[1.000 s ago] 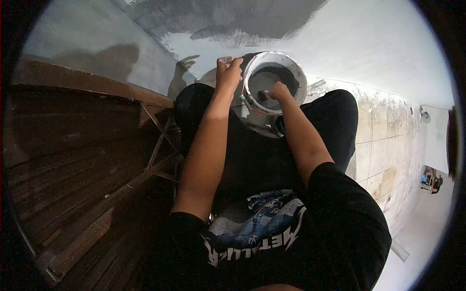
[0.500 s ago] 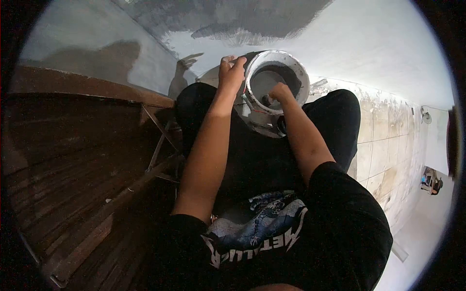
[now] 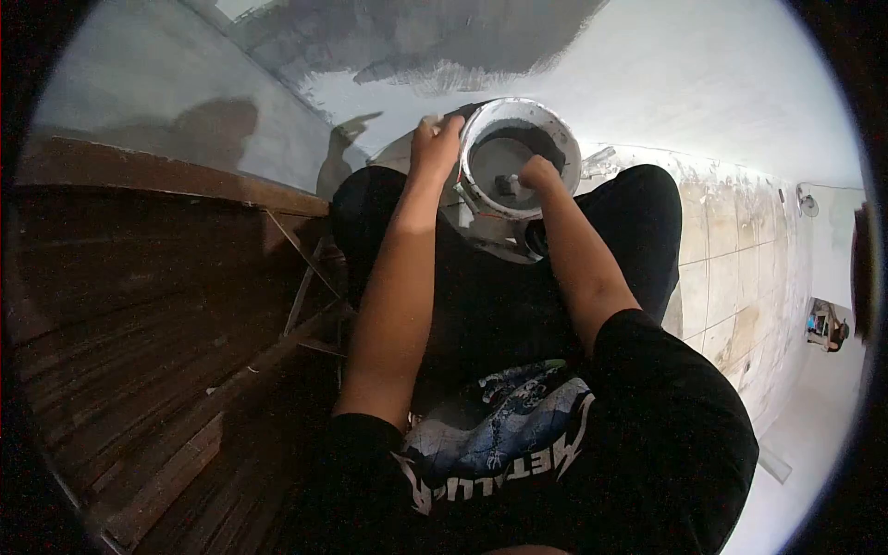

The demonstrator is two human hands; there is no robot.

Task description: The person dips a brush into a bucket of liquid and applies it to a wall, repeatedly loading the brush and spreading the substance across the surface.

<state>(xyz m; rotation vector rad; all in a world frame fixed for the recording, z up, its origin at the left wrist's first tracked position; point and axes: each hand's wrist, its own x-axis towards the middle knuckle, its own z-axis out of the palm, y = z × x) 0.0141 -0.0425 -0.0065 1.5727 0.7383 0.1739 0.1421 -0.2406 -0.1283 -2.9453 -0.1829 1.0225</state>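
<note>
A round white bucket [image 3: 575, 153] with a grey-smeared rim stands between my knees. Grey paint or plaster [image 3: 495, 157] covers its bottom. Inside it, my right hand [image 3: 538, 173] is closed around what looks like a paintbrush [image 3: 507, 185], its dark, coated head low in the grey material. Just left of the rim is my left hand [image 3: 435, 146], its fingers curled together. A pale bit shows at these fingers, but what they hold, if anything, cannot be made out.
A brown wooden bench or scaffold plank [image 3: 176, 178] with metal braces [image 3: 305, 259] lies to my left. Ahead, the wall carries a dark grey patch [image 3: 453, 42]. Dirty tiles [image 3: 721, 250] run along the right. Far right, a person [image 3: 828, 326] appears small.
My right hand has shifted slightly within the bucket, and more of the brush head shows. My left hand stays beside the rim. The whole view has tilted a little.
</note>
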